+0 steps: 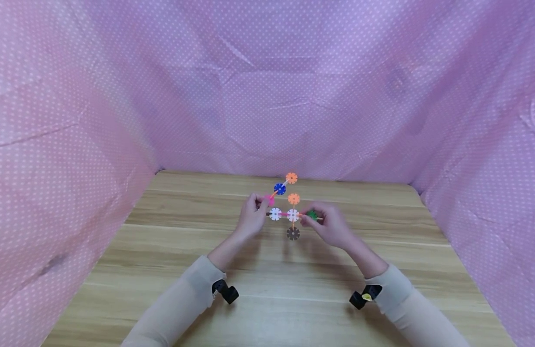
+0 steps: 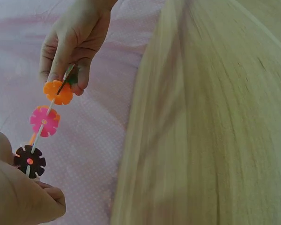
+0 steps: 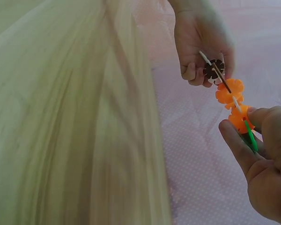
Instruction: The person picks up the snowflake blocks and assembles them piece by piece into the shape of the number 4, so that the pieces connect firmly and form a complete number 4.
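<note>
Both hands hold one chain of notched snowflake discs, slotted together above the table. In the head view my left hand (image 1: 251, 217) grips its left end, beside a pink disc (image 1: 270, 200) and a mostly hidden dark disc. A blue disc (image 1: 279, 189) and an orange disc (image 1: 291, 178) branch up from there. Two white discs (image 1: 274, 214) sit between the hands, with an orange disc above and a grey-brown disc (image 1: 293, 233) below the right one. My right hand (image 1: 330, 224) pinches the right end, near a green disc (image 1: 312, 215). The left wrist view shows a black disc (image 2: 29, 161) by the left fingers.
A wood-grain table (image 1: 289, 299) lies under the hands. Pink dotted cloth (image 1: 267, 106) hangs behind it and along both sides. Black wrist cameras (image 1: 226, 291) are strapped over the pale sleeves (image 1: 180, 299).
</note>
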The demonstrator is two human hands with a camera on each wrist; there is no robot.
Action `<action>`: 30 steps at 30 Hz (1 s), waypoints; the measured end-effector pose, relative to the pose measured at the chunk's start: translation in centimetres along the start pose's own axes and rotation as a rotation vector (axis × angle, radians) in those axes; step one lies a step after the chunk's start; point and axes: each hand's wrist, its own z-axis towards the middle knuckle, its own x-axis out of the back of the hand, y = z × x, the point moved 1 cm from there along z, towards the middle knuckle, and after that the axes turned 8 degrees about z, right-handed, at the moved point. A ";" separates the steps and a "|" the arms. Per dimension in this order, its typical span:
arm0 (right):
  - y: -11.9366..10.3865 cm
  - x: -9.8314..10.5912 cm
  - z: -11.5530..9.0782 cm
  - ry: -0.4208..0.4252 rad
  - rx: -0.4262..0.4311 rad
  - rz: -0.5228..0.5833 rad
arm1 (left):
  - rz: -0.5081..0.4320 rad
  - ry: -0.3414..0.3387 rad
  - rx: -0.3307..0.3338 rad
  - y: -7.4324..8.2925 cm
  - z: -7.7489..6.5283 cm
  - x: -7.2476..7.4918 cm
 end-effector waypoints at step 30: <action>4.8 -1.7 -0.8 -0.102 -0.205 -0.229 | 0.264 -0.171 -0.005 -6.0 1.2 -0.9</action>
